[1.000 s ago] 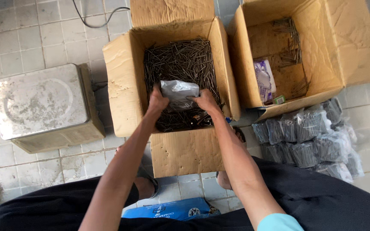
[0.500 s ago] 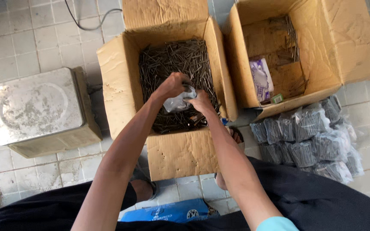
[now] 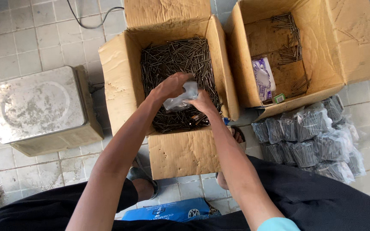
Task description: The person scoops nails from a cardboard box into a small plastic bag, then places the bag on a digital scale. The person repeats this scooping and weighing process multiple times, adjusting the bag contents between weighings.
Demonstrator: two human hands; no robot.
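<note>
In the head view, the left hand (image 3: 171,87) and the right hand (image 3: 202,102) meet over the middle of the frame, both grasping a small clear plastic bag (image 3: 181,97) held just above a heap of dark nails (image 3: 177,64) that fills the open cardboard box (image 3: 120,81) at centre. The left hand's fingers curl over the bag's upper edge while the right hand grips it from below; whether any nails already sit inside the bag is hard to tell, since the plastic is crumpled and partly covered. Judging by how things lie, the bagging looks well under way but far from done: a pile of filled bags (image 3: 309,139) rests on the tiled floor (image 3: 26,38) at lower right, roughly a dozen as far as can be counted, while the centre box remains nearly full. A second cardboard box (image 3: 343,47) at upper right is almost bare, holding scattered nails, one packet of empty bags (image 3: 263,79) and one small green item. One square metal tin (image 3: 39,109) stands at left. Two boxes, one tin, one bag in hand.
</note>
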